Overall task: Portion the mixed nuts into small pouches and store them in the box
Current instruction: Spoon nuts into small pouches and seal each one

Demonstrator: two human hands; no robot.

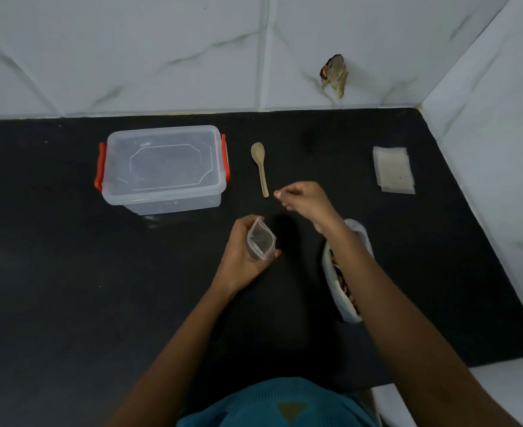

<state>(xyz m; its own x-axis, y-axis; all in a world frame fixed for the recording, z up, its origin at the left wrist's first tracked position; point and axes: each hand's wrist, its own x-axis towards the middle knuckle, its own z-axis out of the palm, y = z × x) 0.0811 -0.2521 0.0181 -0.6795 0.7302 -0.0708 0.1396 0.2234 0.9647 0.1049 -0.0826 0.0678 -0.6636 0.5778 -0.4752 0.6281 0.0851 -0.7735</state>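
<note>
On the black counter (69, 288), my left hand (241, 257) grips a small clear pouch (260, 239) upright, its mouth facing up and nothing visible inside. My right hand (303, 198) hovers just right of the handle end of a wooden spoon (260, 166), fingers loosely curled and holding nothing. A clear plastic bag of mixed nuts (343, 272) lies under my right forearm, partly hidden. The clear box (163, 167) with red clips stands at the left with its lid on. A stack of flat pouches (394, 169) lies at the far right.
White marble-patterned tiled walls border the counter at the back and right. A crumpled dark wrapper (335, 73) is stuck on the back wall. The counter's front edge runs near my body, where a teal garment shows.
</note>
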